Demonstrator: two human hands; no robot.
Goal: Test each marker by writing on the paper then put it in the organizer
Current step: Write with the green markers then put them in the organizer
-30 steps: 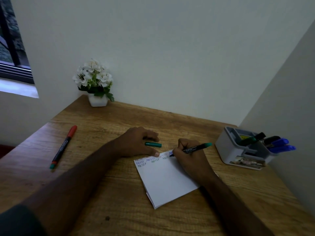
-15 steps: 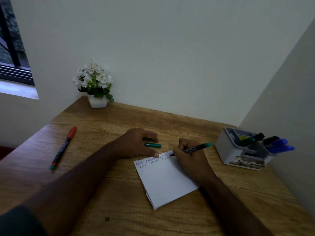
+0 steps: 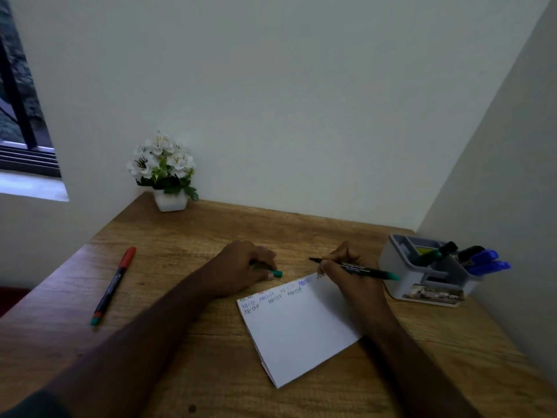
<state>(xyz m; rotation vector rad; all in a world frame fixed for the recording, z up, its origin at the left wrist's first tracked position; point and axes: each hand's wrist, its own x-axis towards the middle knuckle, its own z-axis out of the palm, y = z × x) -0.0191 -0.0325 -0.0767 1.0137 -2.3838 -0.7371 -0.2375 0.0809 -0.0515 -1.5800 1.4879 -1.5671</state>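
My right hand (image 3: 351, 277) grips a black marker with a green end (image 3: 363, 270), its tip lifted off the sheet and pointing left. The white paper (image 3: 297, 330) lies on the wooden desk, with rows of coloured letters along its top edge. My left hand (image 3: 241, 268) rests on the desk just above the paper's top left corner and holds the green cap (image 3: 276, 274). A red-capped marker (image 3: 113, 286) lies on the desk to the left. The grey organizer (image 3: 422, 271) at the right holds a green marker and blue ones.
A white pot of white flowers (image 3: 164, 173) stands at the back left corner against the wall. A side wall runs close along the desk's right edge behind the organizer. The desk's left edge drops off beside the red-capped marker.
My right hand has moved up and right, lifting the marker tip off the paper's top edge. My left hand still holds the cap. The view has tilted slightly.
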